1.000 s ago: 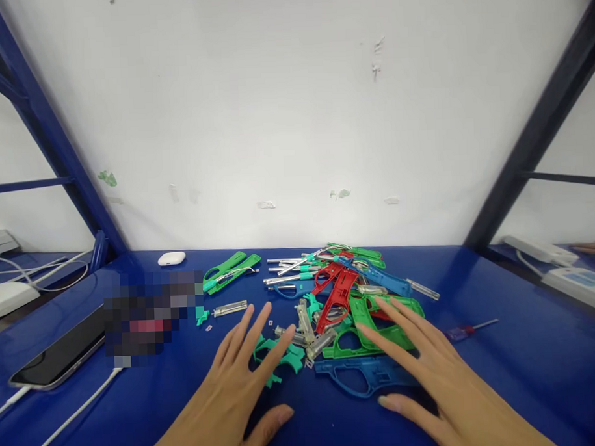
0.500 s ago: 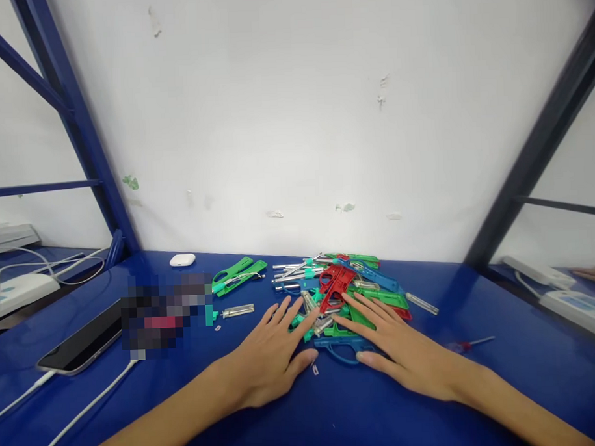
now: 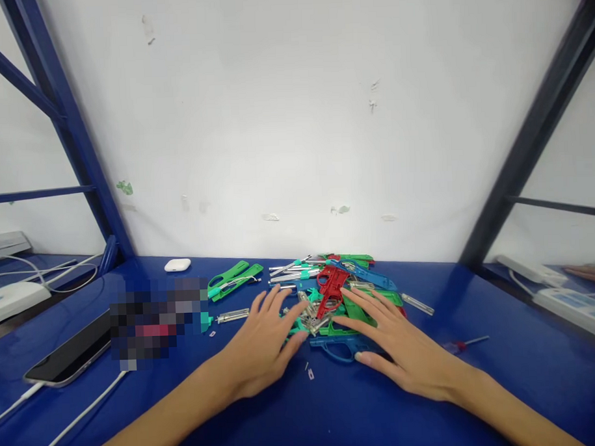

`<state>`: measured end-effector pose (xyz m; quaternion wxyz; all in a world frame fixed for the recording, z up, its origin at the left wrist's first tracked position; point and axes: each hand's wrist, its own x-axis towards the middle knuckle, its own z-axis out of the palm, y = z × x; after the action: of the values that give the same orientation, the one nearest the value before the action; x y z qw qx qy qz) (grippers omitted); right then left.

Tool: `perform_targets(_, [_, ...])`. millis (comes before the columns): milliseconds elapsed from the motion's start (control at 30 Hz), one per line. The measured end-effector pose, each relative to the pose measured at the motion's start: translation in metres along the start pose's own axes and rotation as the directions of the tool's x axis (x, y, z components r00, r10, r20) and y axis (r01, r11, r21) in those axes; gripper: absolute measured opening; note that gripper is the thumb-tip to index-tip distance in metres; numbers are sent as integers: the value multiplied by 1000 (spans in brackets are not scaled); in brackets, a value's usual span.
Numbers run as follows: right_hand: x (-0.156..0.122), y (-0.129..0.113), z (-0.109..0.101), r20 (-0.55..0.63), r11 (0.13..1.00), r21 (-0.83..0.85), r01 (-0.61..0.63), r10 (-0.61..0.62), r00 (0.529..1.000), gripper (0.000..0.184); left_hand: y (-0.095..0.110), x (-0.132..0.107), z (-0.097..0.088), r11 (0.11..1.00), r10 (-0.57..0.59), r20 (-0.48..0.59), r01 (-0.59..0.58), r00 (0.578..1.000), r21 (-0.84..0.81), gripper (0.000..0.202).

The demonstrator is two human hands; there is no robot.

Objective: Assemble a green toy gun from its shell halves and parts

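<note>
A mixed pile of plastic parts lies between and beyond my hands. In it are a red gun-shaped shell (image 3: pixel 331 288), a blue gun-shaped shell (image 3: pixel 337 347), green shell pieces (image 3: pixel 361 305), silver rods with teal fittings (image 3: pixel 295 274) and small clear parts. My left hand (image 3: pixel 269 338) is spread over the pile's left edge, its fingers apart and holding nothing. On the other side, my right hand (image 3: pixel 397 343) lies with fingers spread over the green and blue pieces, the thumb close to the blue shell. Both palms hide part of the pile.
Left of the pile are green shell halves (image 3: pixel 235 280), a clear part (image 3: pixel 233 315) and a white earbud case (image 3: pixel 177 265). A phone (image 3: pixel 70 354) with a white cable lies farther left, beside a blurred patch. A screwdriver (image 3: pixel 465 344) rests at right. Blue frame posts flank the table.
My left hand has shifted slightly left and up, its thumb now nearer the teal parts. My right hand stays spread over the pile. The whole view has shifted a little.
</note>
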<state>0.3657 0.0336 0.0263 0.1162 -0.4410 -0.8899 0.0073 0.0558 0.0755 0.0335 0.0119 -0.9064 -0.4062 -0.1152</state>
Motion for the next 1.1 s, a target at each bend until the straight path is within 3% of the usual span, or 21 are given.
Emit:
perform_targets(100, [-1, 0, 0, -56, 1000, -2, 23, -23, 998, 53, -23, 14, -20, 986, -131, -68, 138, 989, 99, 37])
perform_targets(200, [-1, -1, -1, -70, 1000, 12, 20, -20, 997, 50, -62, 30, -41, 927, -319, -99, 332, 943, 175, 36])
perform_targets(300, [-1, -2, -2, -56, 1000, 13, -6, 7, 998, 46, -99, 39, -54, 862, -463, -51, 462, 885, 209, 37])
perform_targets(400, [-3, 0, -1, -57, 1000, 17, -23, 24, 998, 45, -118, 40, -58, 831, -531, 35, 513, 847, 214, 37])
perform_targets(533, [-5, 3, 2, -76, 997, 59, -43, 48, 996, 44, -121, 34, -55, 827, -551, 114, 521, 827, 211, 37])
perform_targets(767, [-5, 5, 6, -97, 992, 107, -71, 81, 992, 42, -118, 32, -45, 820, -559, 136, 521, 818, 235, 38])
perform_targets(1100, [-4, 8, 6, -54, 983, 139, -119, 128, 990, 37, -115, 33, -45, 827, -548, 152, 506, 823, 244, 38])
